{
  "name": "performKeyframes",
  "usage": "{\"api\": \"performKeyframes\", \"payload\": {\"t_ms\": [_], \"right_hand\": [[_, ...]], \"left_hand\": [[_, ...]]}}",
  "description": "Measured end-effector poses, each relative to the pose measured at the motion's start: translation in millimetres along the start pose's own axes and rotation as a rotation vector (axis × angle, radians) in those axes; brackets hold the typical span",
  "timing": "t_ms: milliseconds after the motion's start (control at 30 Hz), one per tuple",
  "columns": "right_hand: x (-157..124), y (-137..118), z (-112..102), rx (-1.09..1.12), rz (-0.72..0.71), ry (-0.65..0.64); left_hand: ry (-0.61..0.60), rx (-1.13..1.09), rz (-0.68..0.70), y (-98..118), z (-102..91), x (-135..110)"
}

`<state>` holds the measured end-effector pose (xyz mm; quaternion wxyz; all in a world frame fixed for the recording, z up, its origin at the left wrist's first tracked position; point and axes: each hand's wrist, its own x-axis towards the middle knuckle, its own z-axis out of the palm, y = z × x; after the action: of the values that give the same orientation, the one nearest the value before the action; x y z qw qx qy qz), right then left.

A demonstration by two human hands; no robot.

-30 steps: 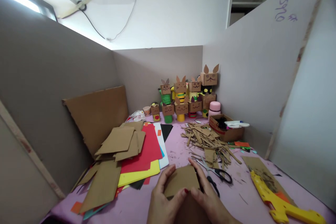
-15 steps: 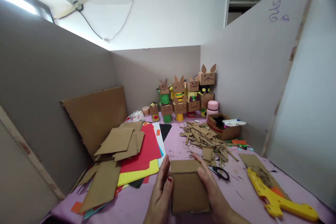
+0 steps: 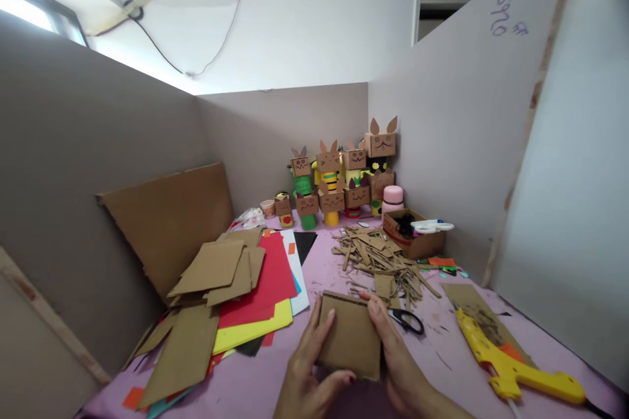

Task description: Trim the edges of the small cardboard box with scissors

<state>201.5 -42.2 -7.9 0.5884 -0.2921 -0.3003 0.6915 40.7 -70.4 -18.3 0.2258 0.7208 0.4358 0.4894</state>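
A small brown cardboard box (image 3: 352, 336) is held between my two hands, tilted, with one flat face toward me. My left hand (image 3: 310, 360) grips its left side, fingers along the edge and the thumb near the lower corner. On the right side, my right hand (image 3: 393, 347) closes round the edge, its fingertips at the top right corner. The far side and underside of the box are hidden. Just beyond my right hand lie black-handled scissors (image 3: 409, 321), their blades partly covered.
Cardboard sheets (image 3: 211, 268) and coloured paper (image 3: 260, 281) lie at left. Cardboard scraps (image 3: 378, 258) are heaped behind the scissors. A yellow glue gun (image 3: 515, 370) rests at right. Cardboard animal figures (image 3: 331, 196), a pink bottle (image 3: 392, 200) and an open box (image 3: 417, 245) stand at the back.
The box has been turned and tilted in my hands, so a different face shows. My left thumb has moved down to its lower edge. The view has shifted slightly.
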Motion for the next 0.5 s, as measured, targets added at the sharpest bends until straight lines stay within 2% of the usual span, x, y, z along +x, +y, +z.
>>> {"api": "performKeyframes", "payload": {"t_ms": [133,333,400,500], "right_hand": [[1,0,-3,0.021,-0.004,-0.033],[-4,-6,5,0.085,-0.048,-0.063],[-6,-6,7,0.121,0.007,-0.048],[-6,-3,6,0.171,0.205,-0.038]], "left_hand": [[-0.004,-0.025,-0.054,-1,-4.8,1],[0.129,-0.375,-0.201,1,-11.6,1],[0.12,-0.426,-0.23,2,-12.5,1],[0.123,-0.459,-0.243,3,-11.5,1]]}}
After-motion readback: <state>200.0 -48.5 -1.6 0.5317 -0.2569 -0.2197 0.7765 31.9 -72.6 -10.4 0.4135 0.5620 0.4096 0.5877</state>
